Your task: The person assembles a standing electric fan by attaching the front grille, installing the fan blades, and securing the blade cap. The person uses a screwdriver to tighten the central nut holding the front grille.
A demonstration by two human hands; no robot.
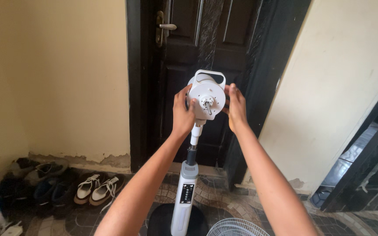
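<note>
A white stand fan without its blades or guard rises in front of me. Its round motor head [206,97] faces me, with a bare metal shaft at its middle and a carry handle on top. My left hand [183,114] grips the left side of the motor head. My right hand [236,107] presses against its right side. The white pole [186,192] with a dark control panel drops to a black round base [158,220].
A dark wooden door [206,39] with a metal lever handle [165,27] stands behind the fan. Several shoes [95,189] line the left wall. A white wire fan guard [235,228] lies on the patterned floor at the bottom. A dark doorway opens on the right.
</note>
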